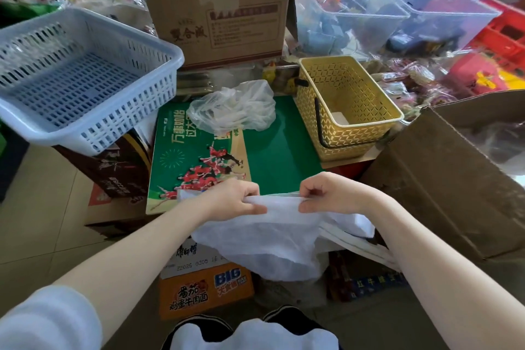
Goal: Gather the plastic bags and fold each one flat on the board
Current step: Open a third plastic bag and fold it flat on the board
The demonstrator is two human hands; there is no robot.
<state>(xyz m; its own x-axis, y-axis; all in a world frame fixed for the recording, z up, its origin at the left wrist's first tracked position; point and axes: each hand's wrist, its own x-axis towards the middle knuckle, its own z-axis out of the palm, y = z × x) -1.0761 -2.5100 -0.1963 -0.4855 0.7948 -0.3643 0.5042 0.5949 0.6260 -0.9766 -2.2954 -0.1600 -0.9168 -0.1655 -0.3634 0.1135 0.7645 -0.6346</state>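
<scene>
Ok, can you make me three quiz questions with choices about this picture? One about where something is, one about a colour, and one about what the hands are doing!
1. Where is the crumpled clear bag?
A. In the blue basket
B. On the green board
C. On the floor

2. What colour is the basket right of the board?
A. Yellow
B. Red
C. Black

3. What are the hands doing?
A. Resting empty
B. Lifting a box
C. Both pinching one white bag

Answers: 1 B, it lies on the board's far end. 2 A, its lattice walls are yellow. 3 C, the left hand and right hand grip the white bag's top edge.
</scene>
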